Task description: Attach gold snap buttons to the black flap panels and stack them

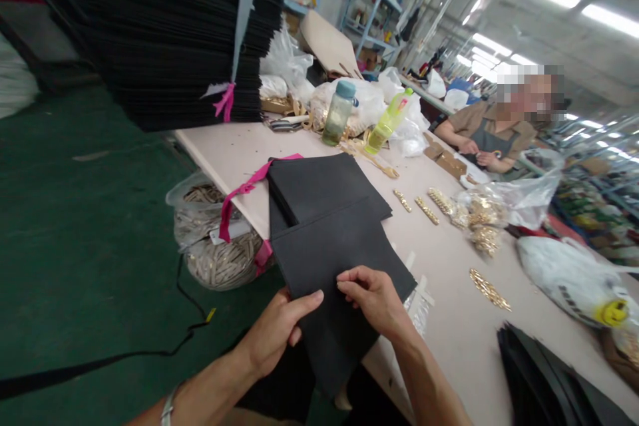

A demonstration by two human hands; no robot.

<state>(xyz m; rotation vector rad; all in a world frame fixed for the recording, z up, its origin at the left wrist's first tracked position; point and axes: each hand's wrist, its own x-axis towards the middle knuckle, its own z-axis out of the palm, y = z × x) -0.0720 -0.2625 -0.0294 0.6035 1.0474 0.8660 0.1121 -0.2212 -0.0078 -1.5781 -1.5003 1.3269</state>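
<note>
A flat black panel (pixel 329 259), like sheet leather, lies tilted over the table's near edge. My left hand (pixel 279 323) grips its lower left edge, thumb on top and fingers underneath. Above the panel's middle, my right hand (pixel 372 296) is closed in a pinch; whatever its fingertips hold, if anything, is too small to make out. Just beyond is a pile of similar black panels (pixel 329 183), with a pink strip (pixel 249 185) at its left side. Gold metal pieces in short rows (pixel 426 210) lie to the right, beside a gold-coloured cluster (pixel 489 289).
A tall strapped stack of black sheets (pixel 164 33) stands at the far left corner. Two bottles, one blue-capped (pixel 339 113) and one yellow-green (pixel 388 123), stand at the back. More black panels (pixel 554 373) lie front right. A co-worker (pixel 499 126) sits across the table.
</note>
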